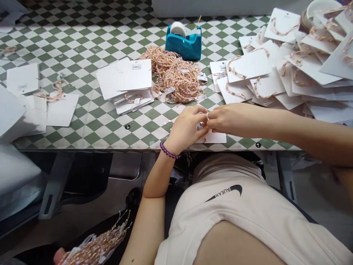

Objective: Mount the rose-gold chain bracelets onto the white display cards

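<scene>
Near the table's front edge, my left hand [190, 123], with a purple bead bracelet [168, 151] on its wrist, has its thumb and fingers closed. A small white tag [199, 126] shows between them, and a bit of gold bead shows below the thumb, seemingly from a beaded strand. My right hand [220, 117], wearing a white ring, meets the left fingertips in a pinch; what it grips is hidden. Beneath both hands lies a white card [216, 138], partly covered. Just beyond them is a heap of pink and gold beaded strands [182, 79] with small tags.
A teal tape dispenser [184, 46] stands behind the heap. White cards [135, 75] are stacked to the left. Many carded strands [250, 68] pile up at the right. More cards [62, 110] lie far left. At lower left, a bundle of strands [102, 243] hangs below table height.
</scene>
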